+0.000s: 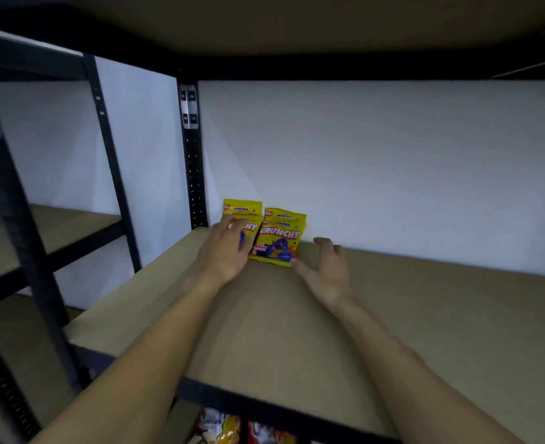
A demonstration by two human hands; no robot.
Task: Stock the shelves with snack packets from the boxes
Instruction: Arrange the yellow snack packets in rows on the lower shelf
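Note:
Yellow "Crunchy" snack packets stand upright against the white back wall on a brown shelf board. The left packet is partly covered by my left hand, whose straight fingers rest flat on its front. At least two packets stand overlapped on the right. My right hand hovers just right of them with fingers spread and loosely curled, holding nothing; its thumb is close to the lower right corner of the front packet.
A black metal upright stands just left of the packets. Another shelf unit with brown boards is further left. A board roofs the bay overhead. Below the front edge, more snack packets show.

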